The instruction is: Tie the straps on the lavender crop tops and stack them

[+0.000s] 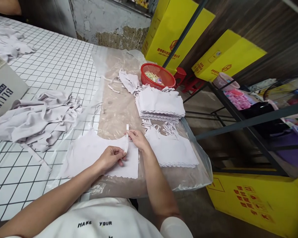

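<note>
A pale lilac camisole top (86, 152) lies spread flat on a plastic sheet in front of me, its lower edge wavy. My left hand (113, 156) pinches the lower part of its narrow strap (127, 137) between thumb and fingers. Higher up, my right hand (137, 138) grips the same strap near its top, and a short end sticks up past the fingertips. The other strap (92, 120) trails over the sheet at the left. Close beside my right hand is a neat stack of similar tops (172, 150) with bunched straps.
Behind that stack stands a taller pile of folded tops (161, 102), near a red basket (154, 71) of small coloured pieces. A loose garment heap (47, 115) and a white carton (5, 86) lie left on the tiled-pattern table (64, 62). A metal rack (238, 124) stands right, among yellow boxes (178, 29).
</note>
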Motion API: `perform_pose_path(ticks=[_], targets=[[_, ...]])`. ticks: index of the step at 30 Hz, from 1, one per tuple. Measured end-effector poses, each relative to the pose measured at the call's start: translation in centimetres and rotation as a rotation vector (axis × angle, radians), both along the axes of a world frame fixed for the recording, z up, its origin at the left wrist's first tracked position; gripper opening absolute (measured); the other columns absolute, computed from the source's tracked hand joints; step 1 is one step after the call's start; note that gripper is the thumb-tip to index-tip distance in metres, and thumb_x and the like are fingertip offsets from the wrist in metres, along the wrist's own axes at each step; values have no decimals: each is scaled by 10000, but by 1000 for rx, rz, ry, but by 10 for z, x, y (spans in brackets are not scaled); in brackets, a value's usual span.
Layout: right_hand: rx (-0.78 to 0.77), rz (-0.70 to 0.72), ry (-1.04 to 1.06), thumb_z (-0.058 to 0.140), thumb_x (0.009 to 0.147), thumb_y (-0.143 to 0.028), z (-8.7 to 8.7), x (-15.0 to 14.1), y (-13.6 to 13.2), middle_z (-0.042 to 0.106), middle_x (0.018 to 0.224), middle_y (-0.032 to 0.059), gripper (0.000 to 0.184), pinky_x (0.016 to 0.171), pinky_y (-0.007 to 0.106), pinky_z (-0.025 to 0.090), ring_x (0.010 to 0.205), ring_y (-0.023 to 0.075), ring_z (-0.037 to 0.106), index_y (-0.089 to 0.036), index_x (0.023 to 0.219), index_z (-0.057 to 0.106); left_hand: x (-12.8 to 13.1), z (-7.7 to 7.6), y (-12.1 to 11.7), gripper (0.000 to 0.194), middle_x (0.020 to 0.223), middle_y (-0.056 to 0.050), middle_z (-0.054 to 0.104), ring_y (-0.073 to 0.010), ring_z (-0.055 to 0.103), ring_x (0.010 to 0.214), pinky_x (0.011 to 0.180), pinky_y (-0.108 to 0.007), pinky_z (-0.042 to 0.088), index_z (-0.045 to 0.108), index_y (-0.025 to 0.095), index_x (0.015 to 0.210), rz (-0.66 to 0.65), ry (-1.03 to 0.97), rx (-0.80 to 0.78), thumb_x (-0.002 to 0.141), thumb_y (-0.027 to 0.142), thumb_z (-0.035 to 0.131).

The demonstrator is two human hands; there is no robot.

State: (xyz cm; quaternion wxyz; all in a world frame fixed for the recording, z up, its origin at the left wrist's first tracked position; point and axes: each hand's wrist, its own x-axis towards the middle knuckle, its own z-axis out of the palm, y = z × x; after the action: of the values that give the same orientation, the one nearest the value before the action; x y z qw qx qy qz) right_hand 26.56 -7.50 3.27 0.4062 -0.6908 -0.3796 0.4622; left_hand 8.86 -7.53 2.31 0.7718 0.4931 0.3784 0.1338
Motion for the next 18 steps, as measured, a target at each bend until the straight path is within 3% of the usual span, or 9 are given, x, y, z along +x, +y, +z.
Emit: perform_pose_path(ticks=[4, 8, 11, 14, 18], targets=[[-78, -42, -14, 612, 833, -586, -3, 2, -10, 634, 691, 24, 454, 596, 245, 415, 580, 103, 515, -148, 754, 695, 2, 5, 7, 365, 717, -50, 710, -106, 577, 481, 556, -256, 427, 661, 141, 692, 107, -16, 0, 688, 501, 723], [-117, 94, 101, 617, 775, -694, 1, -1, -30, 602, 625, 14, 556, 533, 230, 372, 544, 92, 487, -145, 701, 660, 5, 16, 21, 346, 731, -38, 705, -107, 583, 488, 538, -247, 438, 659, 148, 699, 98, -31, 65, 709, 489, 712], [-57, 140, 189, 679, 713, -683, 12, -5, -29, 567, 619, -14, 531, 503, 217, 316, 552, 82, 439, -154, 692, 637, 8, 27, 32, 322, 716, -26, 694, -110, 591, 496, 548, -243, 452, 656, 151, 700, 57, -39, 181, 737, 470, 683], [52, 75, 200, 741, 688, -588, 21, -7, -17, 507, 605, -45, 435, 515, 217, 307, 566, 82, 419, -170, 713, 627, 11, 37, 41, 299, 703, -25, 688, -111, 596, 511, 545, -234, 443, 648, 152, 699, 30, -4, 341, 794, 434, 626], [162, 61, 212, 772, 668, -477, 18, -8, -7, 557, 687, -35, 342, 586, 233, 365, 631, 97, 478, -180, 750, 624, 8, 36, 50, 283, 727, -34, 692, -137, 613, 559, 543, -247, 439, 650, 157, 751, -22, 103, 523, 871, 380, 523]])
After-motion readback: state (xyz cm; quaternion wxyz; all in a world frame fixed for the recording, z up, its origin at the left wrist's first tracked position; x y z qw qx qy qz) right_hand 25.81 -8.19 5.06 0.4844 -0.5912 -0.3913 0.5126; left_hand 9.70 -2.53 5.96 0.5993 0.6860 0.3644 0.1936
